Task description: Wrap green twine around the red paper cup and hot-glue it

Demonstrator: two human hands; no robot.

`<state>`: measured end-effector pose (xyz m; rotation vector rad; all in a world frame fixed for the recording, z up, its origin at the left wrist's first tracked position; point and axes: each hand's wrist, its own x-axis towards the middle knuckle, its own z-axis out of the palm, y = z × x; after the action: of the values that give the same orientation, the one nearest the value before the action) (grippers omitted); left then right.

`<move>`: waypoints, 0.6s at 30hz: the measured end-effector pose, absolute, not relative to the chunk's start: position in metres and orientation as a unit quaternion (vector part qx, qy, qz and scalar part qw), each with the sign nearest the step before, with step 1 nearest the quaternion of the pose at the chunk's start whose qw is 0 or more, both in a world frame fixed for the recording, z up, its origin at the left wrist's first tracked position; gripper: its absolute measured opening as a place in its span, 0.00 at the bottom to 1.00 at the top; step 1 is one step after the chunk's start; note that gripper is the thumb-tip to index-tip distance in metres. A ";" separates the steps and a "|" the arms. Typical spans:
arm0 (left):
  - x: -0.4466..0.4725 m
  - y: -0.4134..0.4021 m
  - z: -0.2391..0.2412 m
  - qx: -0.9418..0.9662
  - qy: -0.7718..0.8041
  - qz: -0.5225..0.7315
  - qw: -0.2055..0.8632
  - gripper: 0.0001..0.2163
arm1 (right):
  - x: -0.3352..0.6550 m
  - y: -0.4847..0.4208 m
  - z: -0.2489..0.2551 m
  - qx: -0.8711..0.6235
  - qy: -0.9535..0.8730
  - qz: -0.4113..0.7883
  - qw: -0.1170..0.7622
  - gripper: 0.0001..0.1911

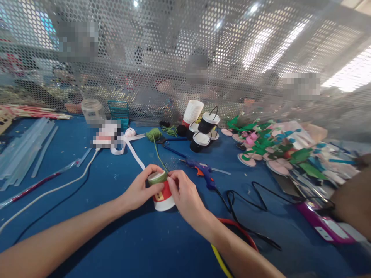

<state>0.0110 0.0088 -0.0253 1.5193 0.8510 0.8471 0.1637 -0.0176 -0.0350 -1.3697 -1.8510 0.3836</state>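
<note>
- Head view, the only one: your left grip (pixel 145 189) is closed round the paper cup (pixel 167 193), thumb across its near side, fingers on the far side.
- Your right grip (pixel 185 193) sits against the cup's right side, fingers bent together where the green strand (pixel 158 154) comes in; can't tell whether they pinch it.
- Cup lies between both grips, narrow end up, slightly tilted, wide white rim below the fingers. Can't tell if that rim rests on the worktop (pixel 116 235).
- Green yarn band (pixel 157 180) circles the narrow end, right under your left grip's fingers.
- Handling, by judgement: cup very light, thin-walled, stiffish but easy to dent; smooth red side may slip a little. Hold it lightly near the narrow end, where it should resist squeezing best.
- Strand should be soft, limp, light; best taken close to the cup. It runs beyond both grips to the green yarn ball (pixel 153 134).
- White ribbon (pixel 135 153) reaches just behind your left grip.
- Glue gun (pixel 204 173) lies beyond and right of your right grip, apart from it.
</note>
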 end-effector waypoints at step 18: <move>-0.001 0.021 -0.032 0.682 0.344 0.408 0.501 0.13 | 0.189 -0.026 0.011 -0.589 -0.734 0.303 0.149 0.12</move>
<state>-0.0015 0.0207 -0.0324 1.6482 0.8313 0.9864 0.1892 -0.0262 0.0106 -1.6938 -2.1087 0.8716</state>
